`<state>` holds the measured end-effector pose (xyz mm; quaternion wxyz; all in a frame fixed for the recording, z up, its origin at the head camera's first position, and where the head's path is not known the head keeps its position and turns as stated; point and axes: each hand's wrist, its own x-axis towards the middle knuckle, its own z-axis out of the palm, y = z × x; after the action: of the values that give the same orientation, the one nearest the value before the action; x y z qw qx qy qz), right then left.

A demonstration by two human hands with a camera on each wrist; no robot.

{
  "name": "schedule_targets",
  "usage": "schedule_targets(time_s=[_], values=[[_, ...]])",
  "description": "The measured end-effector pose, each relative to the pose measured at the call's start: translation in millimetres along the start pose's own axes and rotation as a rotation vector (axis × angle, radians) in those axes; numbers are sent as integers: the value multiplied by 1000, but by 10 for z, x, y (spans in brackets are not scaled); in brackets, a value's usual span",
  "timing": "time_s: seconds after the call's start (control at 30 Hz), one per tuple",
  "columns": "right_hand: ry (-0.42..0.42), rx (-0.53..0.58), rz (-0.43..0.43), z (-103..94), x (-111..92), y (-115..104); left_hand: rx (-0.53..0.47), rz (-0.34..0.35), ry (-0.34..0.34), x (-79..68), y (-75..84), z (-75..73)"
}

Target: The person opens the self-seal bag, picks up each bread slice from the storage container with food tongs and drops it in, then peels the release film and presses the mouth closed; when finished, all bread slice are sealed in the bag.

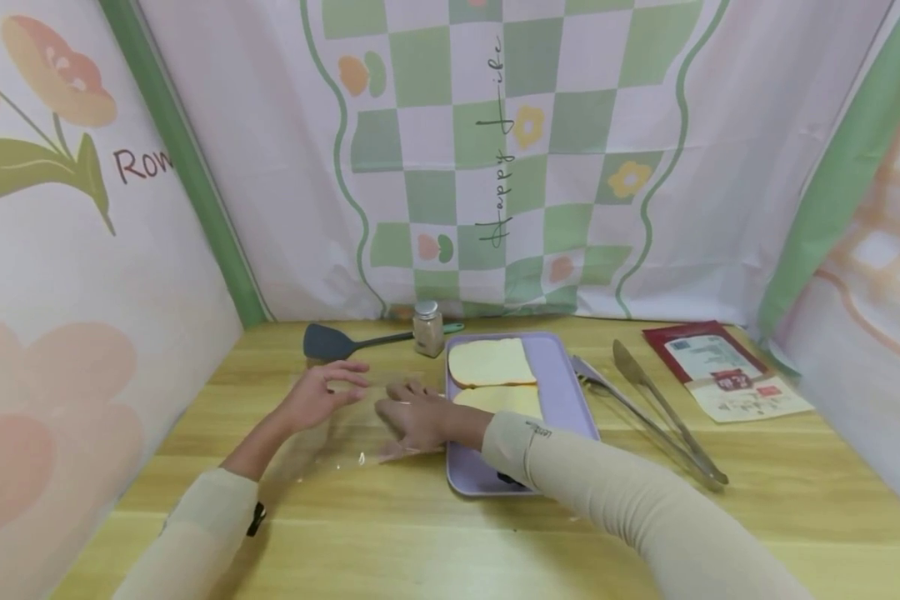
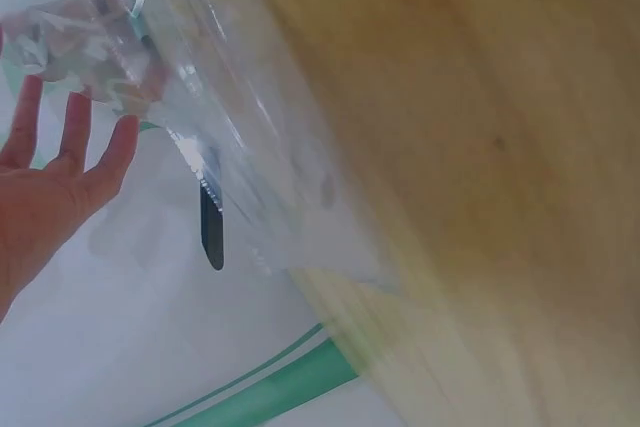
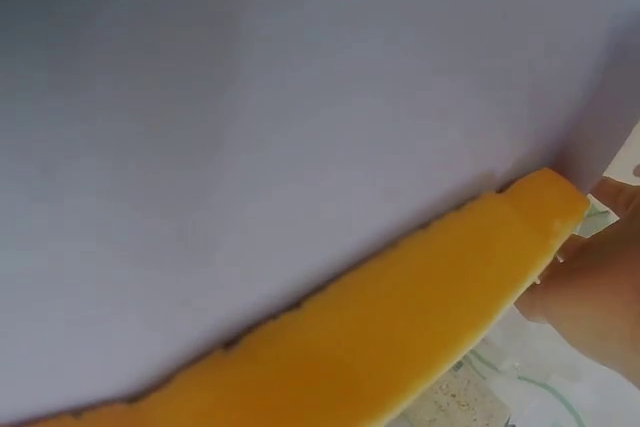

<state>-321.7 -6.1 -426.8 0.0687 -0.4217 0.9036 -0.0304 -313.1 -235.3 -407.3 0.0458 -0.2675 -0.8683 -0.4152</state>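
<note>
One crinkled, transparent plastic film (image 2: 245, 127) lay over the wood-grained table (image 1: 345, 542), beside a smooth, round-cornered lilac tray (image 1: 567, 379). The left hand (image 1: 322, 397) had its fingers spread; whether the right hand (image 1: 422, 421) pinched the film could not be told.

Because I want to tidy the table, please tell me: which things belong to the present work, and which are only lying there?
Probably for the work:
- clear plastic, being handled
- bread slices
- purple tray

Apparently just lying there:
- dark spatula
- capped jar
- metal tongs
- red-and-cream packet
</note>
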Motion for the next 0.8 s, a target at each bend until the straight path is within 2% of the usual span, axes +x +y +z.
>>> schedule_targets(time_s=[0.2,0.37,0.63,0.8], values=[[-20,67,6,-41,-23,41,1,-13,10,-12,-10,20],[5,47,-10,-76,-38,92,15,-11,9,-11,-9,26],[-31,99,49,-57,-67,106,-7,-10,-2,-14,-33,50],[-10,105,15,-62,-98,121,11,-4,4,-8,-21,71]])
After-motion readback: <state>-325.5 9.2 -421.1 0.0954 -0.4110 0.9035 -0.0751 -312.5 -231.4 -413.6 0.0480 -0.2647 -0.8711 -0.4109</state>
